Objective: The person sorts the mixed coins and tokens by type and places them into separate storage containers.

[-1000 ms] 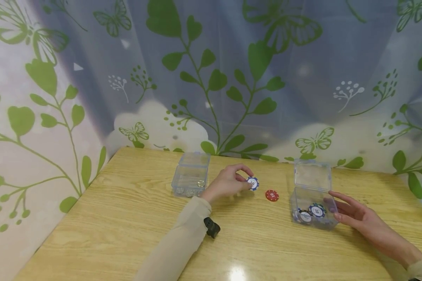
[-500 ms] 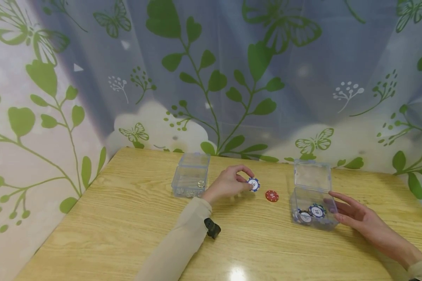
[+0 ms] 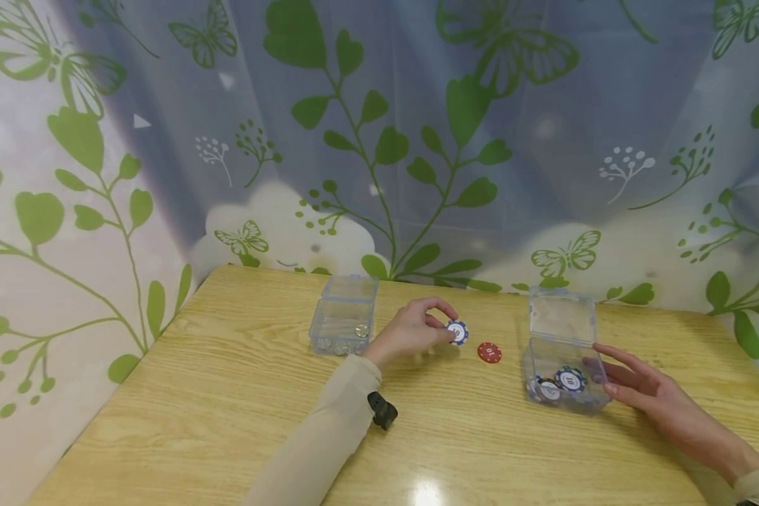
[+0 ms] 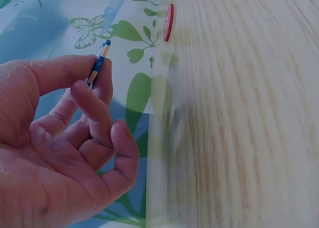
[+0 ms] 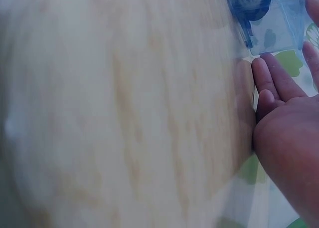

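My left hand [image 3: 414, 330] pinches a blue-and-white poker chip [image 3: 458, 333] between thumb and fingertips, just above the table. Seen edge-on in the left wrist view, the chip [image 4: 99, 62] stands tilted in the grip. Flat on the wood to its right lies a red poker chip [image 3: 490, 353]. My right hand [image 3: 660, 397] touches the right side of a clear plastic box [image 3: 566, 351], its fingers mostly straight along the wall. Inside that box are several chips, a blue-edged one [image 3: 570, 380] marked 10 on top. In the right wrist view, fingers [image 5: 284, 78] meet the box wall.
Another clear box [image 3: 344, 316], lid raised, stands left of my left hand with several coin-like discs [image 3: 362, 330] inside. A patterned curtain [image 3: 417, 176] hangs right behind the wooden table [image 3: 196, 393]. The right box's lid [image 3: 563, 316] also stands open.
The pinched chip has shifted very slightly to the right with a small turn. My right hand and both boxes stay where they were.
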A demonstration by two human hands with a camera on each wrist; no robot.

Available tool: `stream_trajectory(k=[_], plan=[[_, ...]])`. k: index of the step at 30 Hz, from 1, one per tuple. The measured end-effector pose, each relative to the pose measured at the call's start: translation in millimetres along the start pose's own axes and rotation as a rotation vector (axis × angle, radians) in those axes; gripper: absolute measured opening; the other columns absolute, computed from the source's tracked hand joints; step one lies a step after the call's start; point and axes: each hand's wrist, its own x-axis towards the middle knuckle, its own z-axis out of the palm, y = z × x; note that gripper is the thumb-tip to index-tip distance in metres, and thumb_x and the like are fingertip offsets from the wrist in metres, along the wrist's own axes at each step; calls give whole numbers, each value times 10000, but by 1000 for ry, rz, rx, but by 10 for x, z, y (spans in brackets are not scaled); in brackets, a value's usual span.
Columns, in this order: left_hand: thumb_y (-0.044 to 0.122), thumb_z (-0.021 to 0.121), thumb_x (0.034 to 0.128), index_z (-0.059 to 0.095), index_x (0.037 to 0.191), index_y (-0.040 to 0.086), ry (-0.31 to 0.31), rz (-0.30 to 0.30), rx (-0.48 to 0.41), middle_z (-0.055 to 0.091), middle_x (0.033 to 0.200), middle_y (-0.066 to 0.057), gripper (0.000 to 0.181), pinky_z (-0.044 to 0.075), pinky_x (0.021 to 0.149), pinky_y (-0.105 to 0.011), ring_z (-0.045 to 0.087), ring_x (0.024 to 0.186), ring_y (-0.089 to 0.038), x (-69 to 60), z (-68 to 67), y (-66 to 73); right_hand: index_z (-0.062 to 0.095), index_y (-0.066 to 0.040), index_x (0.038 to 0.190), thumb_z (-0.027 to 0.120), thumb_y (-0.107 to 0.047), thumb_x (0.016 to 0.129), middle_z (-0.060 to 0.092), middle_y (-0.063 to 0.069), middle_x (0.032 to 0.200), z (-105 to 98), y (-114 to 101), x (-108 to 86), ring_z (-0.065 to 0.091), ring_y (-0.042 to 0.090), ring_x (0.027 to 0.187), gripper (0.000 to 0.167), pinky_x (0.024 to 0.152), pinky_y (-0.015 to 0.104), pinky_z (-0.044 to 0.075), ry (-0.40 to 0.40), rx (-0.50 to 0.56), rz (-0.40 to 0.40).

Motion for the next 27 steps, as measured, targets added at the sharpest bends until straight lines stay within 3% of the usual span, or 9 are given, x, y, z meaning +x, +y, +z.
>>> stream_trajectory(k=[16,27], plan=[[137,756,917,691,1114,195,-8,12,-56,774,945,-44,215,491,609,-321,728,895,-386,18,84,35,225,-186,1645,453,-70,1089,420,-407,1350,-6,0,-3,467,-228,1191,612,858,92,458,-23,27,-12],[145,755,926,688,1127,208,-17,21,-95,763,930,-15,222,501,613,-326,726,879,-360,34,174,97,225,-180,1644,462,-87,1091,422,-396,1342,0,5,-2,465,-232,1186,609,858,88,456,-18,26,2]])
